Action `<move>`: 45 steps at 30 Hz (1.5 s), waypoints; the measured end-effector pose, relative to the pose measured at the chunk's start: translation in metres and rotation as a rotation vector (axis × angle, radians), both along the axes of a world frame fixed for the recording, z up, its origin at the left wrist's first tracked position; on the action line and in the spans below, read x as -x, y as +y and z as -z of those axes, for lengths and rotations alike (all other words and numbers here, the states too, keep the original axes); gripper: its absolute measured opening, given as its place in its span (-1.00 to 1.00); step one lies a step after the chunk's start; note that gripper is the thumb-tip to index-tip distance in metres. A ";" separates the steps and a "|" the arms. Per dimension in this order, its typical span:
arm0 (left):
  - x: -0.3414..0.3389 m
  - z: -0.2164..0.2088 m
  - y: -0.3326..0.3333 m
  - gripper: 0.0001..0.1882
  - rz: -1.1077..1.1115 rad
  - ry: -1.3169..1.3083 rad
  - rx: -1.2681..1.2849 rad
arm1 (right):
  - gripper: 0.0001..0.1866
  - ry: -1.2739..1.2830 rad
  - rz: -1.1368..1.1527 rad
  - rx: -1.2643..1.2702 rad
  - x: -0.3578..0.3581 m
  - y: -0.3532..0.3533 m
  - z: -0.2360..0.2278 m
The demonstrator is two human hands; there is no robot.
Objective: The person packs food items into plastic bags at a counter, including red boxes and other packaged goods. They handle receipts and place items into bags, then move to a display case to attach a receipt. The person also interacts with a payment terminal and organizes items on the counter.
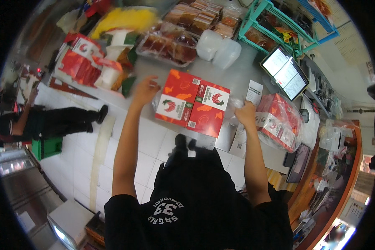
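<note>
Two red food boxes (178,93) with white printed panels lie side by side on the metal counter in front of me. Clear plastic (236,103) shows at their right side, and a little more shows by their left edge. To the left of the boxes, my left hand (146,90) is raised with its fingers apart and nothing in it. My right hand (246,113) is closed on the crumpled clear plastic bag. A white paper slip (254,92) stands out just beyond that hand; whether my fingers touch it, I cannot tell.
On the right sits a clear bag of red boxes (278,121), below a tablet (285,71). White foam containers (219,48) and a tray of brown packets (166,46) lie behind. Folded red boxes (80,60) are at left. Another person (50,121) stands farther left.
</note>
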State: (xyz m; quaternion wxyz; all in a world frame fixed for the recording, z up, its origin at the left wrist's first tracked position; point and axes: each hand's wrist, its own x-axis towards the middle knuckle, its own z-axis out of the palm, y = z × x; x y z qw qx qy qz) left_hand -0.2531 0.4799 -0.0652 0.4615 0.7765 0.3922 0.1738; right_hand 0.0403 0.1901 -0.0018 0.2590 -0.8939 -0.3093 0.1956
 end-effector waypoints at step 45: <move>-0.108 0.001 0.089 -0.71 0.719 0.289 0.054 | -0.55 0.347 -0.118 0.063 -0.073 0.089 0.068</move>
